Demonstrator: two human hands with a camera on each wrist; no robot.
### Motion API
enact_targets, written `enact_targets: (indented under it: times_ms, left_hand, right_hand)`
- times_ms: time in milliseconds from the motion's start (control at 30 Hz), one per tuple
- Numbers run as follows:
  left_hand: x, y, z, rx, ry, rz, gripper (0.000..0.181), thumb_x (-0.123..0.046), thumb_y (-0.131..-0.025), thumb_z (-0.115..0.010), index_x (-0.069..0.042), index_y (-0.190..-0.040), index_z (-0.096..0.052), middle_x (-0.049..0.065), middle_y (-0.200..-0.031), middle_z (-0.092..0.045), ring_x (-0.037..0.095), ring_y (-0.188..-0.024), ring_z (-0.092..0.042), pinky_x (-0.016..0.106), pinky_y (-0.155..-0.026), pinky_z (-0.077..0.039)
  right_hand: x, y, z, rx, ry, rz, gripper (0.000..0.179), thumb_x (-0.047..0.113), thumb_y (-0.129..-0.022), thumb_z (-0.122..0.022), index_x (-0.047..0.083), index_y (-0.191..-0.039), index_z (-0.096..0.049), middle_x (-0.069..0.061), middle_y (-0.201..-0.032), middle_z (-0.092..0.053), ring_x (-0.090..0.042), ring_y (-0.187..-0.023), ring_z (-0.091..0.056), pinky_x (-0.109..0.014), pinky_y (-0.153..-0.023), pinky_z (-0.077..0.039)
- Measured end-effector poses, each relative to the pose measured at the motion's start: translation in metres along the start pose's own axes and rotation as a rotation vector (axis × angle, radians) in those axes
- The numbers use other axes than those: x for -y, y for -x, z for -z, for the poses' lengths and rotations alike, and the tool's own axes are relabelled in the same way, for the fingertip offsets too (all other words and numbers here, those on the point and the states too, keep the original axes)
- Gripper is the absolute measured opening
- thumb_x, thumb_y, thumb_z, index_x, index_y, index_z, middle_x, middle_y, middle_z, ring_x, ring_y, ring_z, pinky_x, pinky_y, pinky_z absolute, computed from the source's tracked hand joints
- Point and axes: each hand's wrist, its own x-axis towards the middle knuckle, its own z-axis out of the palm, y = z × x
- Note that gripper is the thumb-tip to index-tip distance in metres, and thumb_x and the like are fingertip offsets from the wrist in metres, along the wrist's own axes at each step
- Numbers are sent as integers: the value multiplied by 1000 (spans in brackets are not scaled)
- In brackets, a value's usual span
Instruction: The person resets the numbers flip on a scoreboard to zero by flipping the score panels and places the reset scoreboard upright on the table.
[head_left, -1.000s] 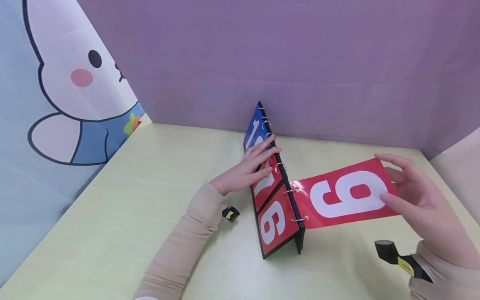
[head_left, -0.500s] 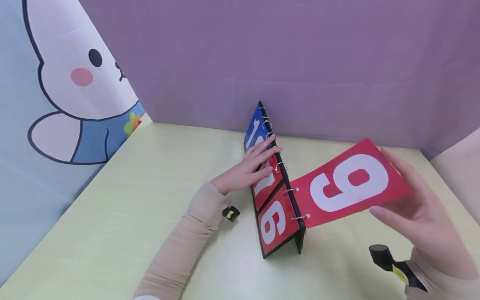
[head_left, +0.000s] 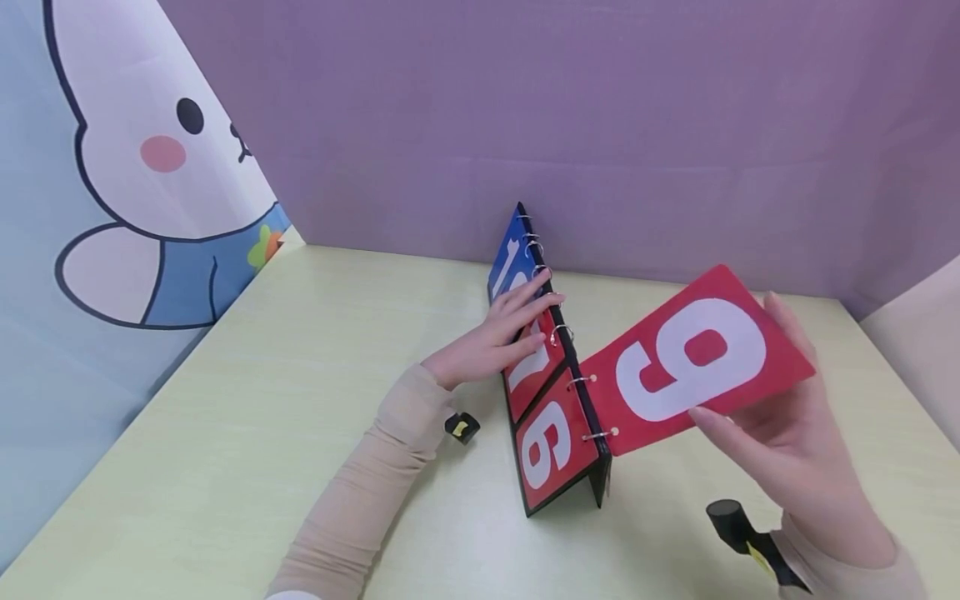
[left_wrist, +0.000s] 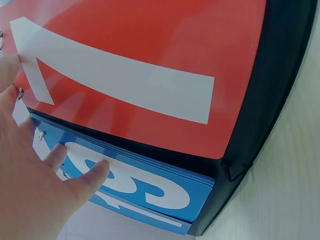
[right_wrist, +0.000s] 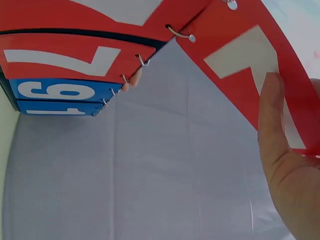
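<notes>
A black tent-shaped flip scoreboard (head_left: 540, 396) stands on the table, its number cards hung on metal rings. My left hand (head_left: 498, 340) rests across its top edge, fingers spread over the rings. In the left wrist view, that hand (left_wrist: 40, 175) lies over a red card (left_wrist: 165, 45) and a blue card (left_wrist: 145, 185). With the thumb on one side and fingers behind, my right hand (head_left: 787, 458) holds a raised red number card (head_left: 708, 358) by its free end. The right wrist view shows the right thumb (right_wrist: 272, 105) against the card's face with a white 7.
A pale table (head_left: 262, 417) extends around the scoreboard. Behind it hangs a purple cloth (head_left: 525, 108), with a cartoon bunny print (head_left: 165, 150) at the left. Black wrist cameras sit by the left sleeve (head_left: 375, 467) and the right sleeve (head_left: 855, 567).
The right hand has moved left, towards the scoreboard, and the card's free end has risen and tilted up. The thumb has slid to the card's lower edge. The left hand stays put.
</notes>
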Motion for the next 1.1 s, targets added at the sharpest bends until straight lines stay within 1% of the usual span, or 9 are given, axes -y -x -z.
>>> enact_targets:
  times_ms: [200, 333, 400, 467, 567, 633, 733, 900, 1100]
  left_hand:
    - [-1, 0, 1, 1, 4, -1, 55, -28, -97, -48, -24, -149, -28, -13, -159, 5, 19, -144, 1, 59, -111, -22]
    - [-1, 1, 0, 1, 9, -1, 56, -28, -97, -48, -24, -149, -28, -14, -159, 5, 19, -145, 1, 59, -111, -22]
    - [-1, 1, 0, 1, 9, -2, 55, -28, -98, -48, -24, -149, -28, -14, -159, 5, 19, -145, 2, 60, -111, -21]
    - [-1, 1, 0, 0, 8, -6, 55, -28, -98, -47, -24, -149, -28, -14, -159, 5, 19, -145, 2, 60, -111, -20]
    - [0, 2, 1, -3, 2, -19, 54, -27, -98, -47, -22, -149, -28, -12, -159, 5, 21, -145, 2, 61, -112, -17]
    - [0, 1, 1, -9, -19, -46, 54, -25, -98, -48, -20, -148, -29, -8, -160, 3, 23, -145, 1, 60, -112, -17]
    - [0, 1, 3, -9, -3, -41, 57, -25, -96, -50, -22, -149, -29, -9, -160, 2, 19, -145, -2, 50, -110, -31]
    - [-1, 2, 3, -5, 9, -9, 61, -29, -95, -52, -27, -149, -26, -13, -159, 2, 13, -144, -3, 41, -99, -46]
    - [-2, 1, 3, -11, -12, -27, 58, -28, -96, -51, -24, -149, -28, -10, -159, 1, 17, -144, -2, 53, -110, -31]
  right_hand:
    - [-4, 2, -13, 28, 261, -51, 80, -28, -71, -59, -4, -141, -27, -10, -128, -46, -15, -114, -51, -20, -72, -56]
    - [-12, 3, -20, 51, 375, 17, 75, -25, -67, -66, -7, -135, -39, -6, -124, -53, -11, -109, -55, -16, -71, -54]
    - [-13, 3, -23, 58, 487, 23, 73, -22, -66, -69, -5, -132, -44, 0, -124, -55, -7, -107, -56, -14, -71, -54]
    - [-14, 3, -28, 66, 604, 58, 60, -8, -74, -73, -4, -129, -48, 4, -121, -57, -2, -104, -56, -12, -73, -52]
    - [-18, 1, -36, 71, 709, 212, 37, 17, -86, -69, -3, -116, -60, 2, -107, -64, 0, -93, -59, -11, -78, -50]
    - [-23, 0, -43, 65, 775, 350, 35, 31, -91, -61, -2, -103, -66, -3, -97, -66, -3, -86, -61, -11, -81, -50]
    - [-28, -2, -53, 61, 902, 522, 35, 32, -95, -54, 1, -89, -70, -6, -86, -67, -11, -77, -62, -16, -75, -53]
    - [-29, -1, -64, 86, 1083, 667, 39, 31, -98, -49, 4, -83, -73, -6, -81, -68, -18, -71, -64, -31, -60, -55]
    - [-29, -2, -66, 214, 1134, 756, 36, 24, -100, -45, 5, -86, -73, -8, -86, -70, -21, -77, -64, -36, -66, -54]
